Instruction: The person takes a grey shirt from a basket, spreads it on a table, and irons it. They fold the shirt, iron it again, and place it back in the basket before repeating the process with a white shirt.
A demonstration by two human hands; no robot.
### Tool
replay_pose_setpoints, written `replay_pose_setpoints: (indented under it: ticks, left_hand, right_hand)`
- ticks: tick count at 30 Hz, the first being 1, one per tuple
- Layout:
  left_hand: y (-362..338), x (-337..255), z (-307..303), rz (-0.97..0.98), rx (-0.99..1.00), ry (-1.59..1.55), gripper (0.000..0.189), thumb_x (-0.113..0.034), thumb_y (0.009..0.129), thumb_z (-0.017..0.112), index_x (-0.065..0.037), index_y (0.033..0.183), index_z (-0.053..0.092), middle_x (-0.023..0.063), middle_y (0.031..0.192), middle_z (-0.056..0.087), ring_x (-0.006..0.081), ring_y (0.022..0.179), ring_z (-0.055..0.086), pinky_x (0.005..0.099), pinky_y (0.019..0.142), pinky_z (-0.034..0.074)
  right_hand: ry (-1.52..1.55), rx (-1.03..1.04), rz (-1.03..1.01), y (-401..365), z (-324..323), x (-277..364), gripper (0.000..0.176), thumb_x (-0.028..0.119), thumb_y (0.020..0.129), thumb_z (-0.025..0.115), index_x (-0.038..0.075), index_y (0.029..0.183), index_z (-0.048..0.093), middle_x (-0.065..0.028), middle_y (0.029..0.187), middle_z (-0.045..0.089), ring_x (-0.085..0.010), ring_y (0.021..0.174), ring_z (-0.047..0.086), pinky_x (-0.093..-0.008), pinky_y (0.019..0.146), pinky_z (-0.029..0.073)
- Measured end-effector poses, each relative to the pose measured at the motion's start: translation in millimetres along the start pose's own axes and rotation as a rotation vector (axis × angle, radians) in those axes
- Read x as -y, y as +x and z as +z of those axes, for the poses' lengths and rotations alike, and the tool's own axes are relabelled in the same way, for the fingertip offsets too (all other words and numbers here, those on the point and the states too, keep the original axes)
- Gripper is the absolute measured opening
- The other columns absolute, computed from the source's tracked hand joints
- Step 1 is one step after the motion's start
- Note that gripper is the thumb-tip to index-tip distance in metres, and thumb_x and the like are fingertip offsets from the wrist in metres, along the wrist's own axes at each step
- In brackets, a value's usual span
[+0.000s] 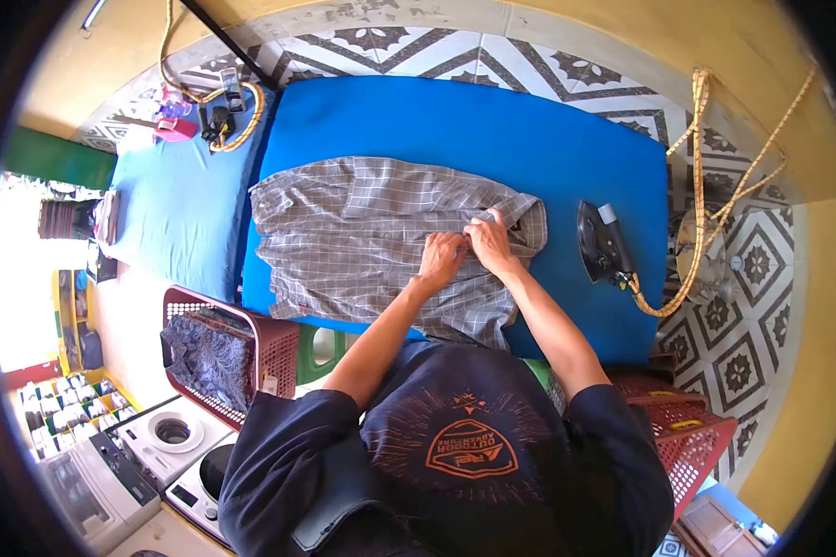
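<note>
A grey checked shirt (344,232) lies spread on the blue ironing table (418,111), its collar end toward the right. My left hand (443,257) and my right hand (489,239) meet on the shirt's front near the collar. Both have their fingers closed on the shirt fabric, fingertips almost touching; any button between them is too small to make out. To the right of the shirt, an iron (604,243) rests on the blue cover, its cord leading off the table's right side.
A second table (176,204) with a light blue cover stands at left, holding cords and small items. A dark red basket (274,348) with folded clothes is at lower left, another basket (687,446) at lower right. Washing machines (167,432) stand at bottom left.
</note>
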State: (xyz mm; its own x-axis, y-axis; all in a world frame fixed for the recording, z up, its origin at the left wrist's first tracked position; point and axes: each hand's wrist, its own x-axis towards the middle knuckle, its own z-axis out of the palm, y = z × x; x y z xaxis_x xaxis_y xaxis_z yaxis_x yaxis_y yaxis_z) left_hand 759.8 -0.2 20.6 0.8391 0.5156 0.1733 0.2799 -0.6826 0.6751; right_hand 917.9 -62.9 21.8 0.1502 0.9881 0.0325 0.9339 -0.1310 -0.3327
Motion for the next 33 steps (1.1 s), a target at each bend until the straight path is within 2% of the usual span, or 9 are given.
replay_pose_setpoints:
  ticks: [5,7,10,14,19,21,23,27,33]
  left_hand:
    - [5.6,3.2,15.2,-0.19,0.064,-0.104,0.014,-0.007,0.089,0.062,-0.005,0.102,0.06,0.0158,0.099,0.063,0.0375,0.099,0.061,0.0521,0.086,0.045]
    - [3.0,9.7,21.7,-0.146,0.039,-0.127,0.013,-0.009,0.091,0.058,-0.004,0.103,0.058,0.0181,0.1,0.062,0.0396,0.097,0.06,0.0504,0.085,0.045]
    - [3.9,9.2,21.6,-0.142,0.046,-0.002,0.012,-0.011,0.094,0.056,-0.006,0.104,0.056,0.017,0.1,0.061,0.0379,0.097,0.059,0.0496,0.083,0.045]
    - [8.3,4.5,23.6,-0.146,-0.074,-0.061,0.012,-0.01,0.094,0.056,-0.007,0.105,0.056,0.0153,0.102,0.059,0.0359,0.1,0.058,0.0479,0.086,0.043]
    - [9.6,2.5,20.6,-0.171,-0.155,-0.139,0.013,-0.008,0.093,0.057,-0.007,0.105,0.054,0.015,0.101,0.056,0.036,0.1,0.056,0.0459,0.086,0.043]
    - [12.5,0.7,15.6,-0.129,-0.16,-0.21,0.013,-0.007,0.092,0.058,-0.006,0.105,0.054,0.0153,0.099,0.056,0.0363,0.099,0.056,0.0451,0.086,0.043]
    - [16.9,2.5,12.2,-0.141,-0.15,-0.208,0.014,-0.005,0.092,0.059,-0.005,0.105,0.054,0.0157,0.099,0.056,0.0365,0.099,0.056,0.0452,0.086,0.043]
    - [21.5,-1.5,7.1,-0.088,-0.166,-0.227,0.016,-0.005,0.091,0.06,-0.004,0.106,0.055,0.0162,0.099,0.058,0.0376,0.097,0.057,0.046,0.085,0.045]
    - [27.0,6.4,13.6,-0.136,-0.21,-0.291,0.012,-0.005,0.089,0.063,-0.002,0.1,0.059,0.017,0.096,0.063,0.0387,0.093,0.061,0.0462,0.08,0.049]
  right_hand:
    - [-0.025,-0.074,0.119,0.7,-5.8,3.9,0.022,0.011,0.092,0.052,0.009,0.079,0.069,-0.0107,0.082,0.069,-0.0267,0.082,0.069,-0.0541,0.109,0.03]
    - [-0.081,-0.055,0.09,4.2,7.8,-7.7,0.01,0.011,0.086,0.062,0.011,0.077,0.067,-0.007,0.079,0.069,-0.0254,0.083,0.068,-0.056,0.109,0.028]
    - [0.009,0.152,0.209,10.6,12.3,-12.7,0.007,0.02,0.083,0.072,0.014,0.08,0.069,-0.007,0.086,0.073,-0.0254,0.09,0.07,-0.0582,0.114,0.021]
    - [0.17,0.316,0.36,17.6,-7.6,-15.4,0.018,0.03,0.087,0.066,0.014,0.088,0.074,-0.0095,0.099,0.074,-0.0271,0.108,0.066,-0.0597,0.116,0.017]
    - [0.314,0.497,0.354,26.1,-12.2,-34.1,0.022,0.028,0.088,0.061,0.013,0.095,0.077,-0.0094,0.1,0.075,-0.0261,0.108,0.066,-0.054,0.116,0.02]
    - [0.357,0.475,0.344,25.4,-11.6,-37.8,0.023,0.027,0.088,0.06,0.012,0.095,0.077,-0.0092,0.099,0.075,-0.0249,0.108,0.066,-0.0528,0.116,0.019]
    - [0.436,0.486,0.355,25.4,-11.9,-41.8,0.026,0.03,0.088,0.06,0.013,0.096,0.078,-0.0115,0.103,0.075,-0.0288,0.109,0.067,-0.0554,0.113,0.026]
    - [0.734,0.51,0.527,24.5,10.8,-57.2,0.028,0.034,0.089,0.062,0.012,0.097,0.078,-0.0103,0.101,0.076,-0.0272,0.107,0.067,-0.0486,0.111,0.029]
    - [0.456,0.374,0.355,16.6,-30.2,-24.2,0.031,0.039,0.088,0.068,0.011,0.1,0.075,-0.0088,0.098,0.076,-0.0253,0.103,0.068,-0.0564,0.11,0.025]
